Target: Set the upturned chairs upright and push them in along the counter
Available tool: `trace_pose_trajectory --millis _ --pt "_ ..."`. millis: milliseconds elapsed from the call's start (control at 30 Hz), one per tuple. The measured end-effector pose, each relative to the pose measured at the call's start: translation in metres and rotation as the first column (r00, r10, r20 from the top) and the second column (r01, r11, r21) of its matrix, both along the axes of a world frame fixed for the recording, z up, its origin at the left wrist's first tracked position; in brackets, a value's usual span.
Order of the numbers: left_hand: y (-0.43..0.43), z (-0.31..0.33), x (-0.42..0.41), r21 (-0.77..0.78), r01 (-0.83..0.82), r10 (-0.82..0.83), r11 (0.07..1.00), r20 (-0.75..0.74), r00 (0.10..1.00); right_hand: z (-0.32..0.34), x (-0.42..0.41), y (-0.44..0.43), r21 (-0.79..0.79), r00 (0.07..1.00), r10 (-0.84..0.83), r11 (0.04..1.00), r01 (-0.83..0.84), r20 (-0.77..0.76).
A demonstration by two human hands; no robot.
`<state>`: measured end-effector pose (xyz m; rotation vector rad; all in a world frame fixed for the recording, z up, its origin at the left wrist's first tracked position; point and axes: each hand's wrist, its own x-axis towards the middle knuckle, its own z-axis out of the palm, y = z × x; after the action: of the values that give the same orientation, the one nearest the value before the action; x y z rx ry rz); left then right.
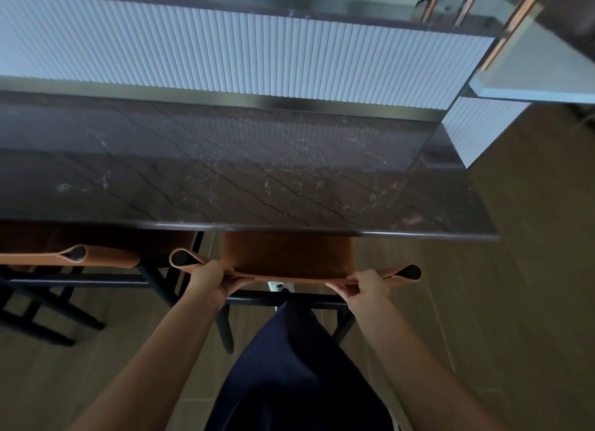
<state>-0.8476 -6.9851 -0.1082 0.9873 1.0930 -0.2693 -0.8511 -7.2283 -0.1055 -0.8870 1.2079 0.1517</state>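
A chair (286, 253) with a tan leather seat and black frame stands upright right before me, its seat partly under the dark marble counter (225, 173). My left hand (211, 282) grips the leather backrest strap near its left end. My right hand (363, 289) grips the same strap near its right end. A second chair (80, 255) of the same kind stands upright to the left, also tucked under the counter's edge.
The counter's front edge (322, 232) runs across the view and ends at the right around a corner. A white ribbed panel (225, 50) rises behind it. Wooden floor (515, 269) spreads to the right and below. My dark trouser leg (289, 366) is behind the chair.
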Motion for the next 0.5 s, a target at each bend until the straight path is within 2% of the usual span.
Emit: trace_pose_trajectory --millis 267,500 --pt "0.003 -0.018 0.02 -0.074 -0.011 0.016 0.997 0.072 0.997 -0.006 0.02 0.0 -0.002 0.996 0.036 0.999 -0.036 0.078" --pt "-0.005 -0.037 0.032 -0.071 0.03 -0.02 0.997 0.136 0.991 -0.021 0.038 -0.011 -0.001 0.999 0.029 1.0 -0.029 0.039"
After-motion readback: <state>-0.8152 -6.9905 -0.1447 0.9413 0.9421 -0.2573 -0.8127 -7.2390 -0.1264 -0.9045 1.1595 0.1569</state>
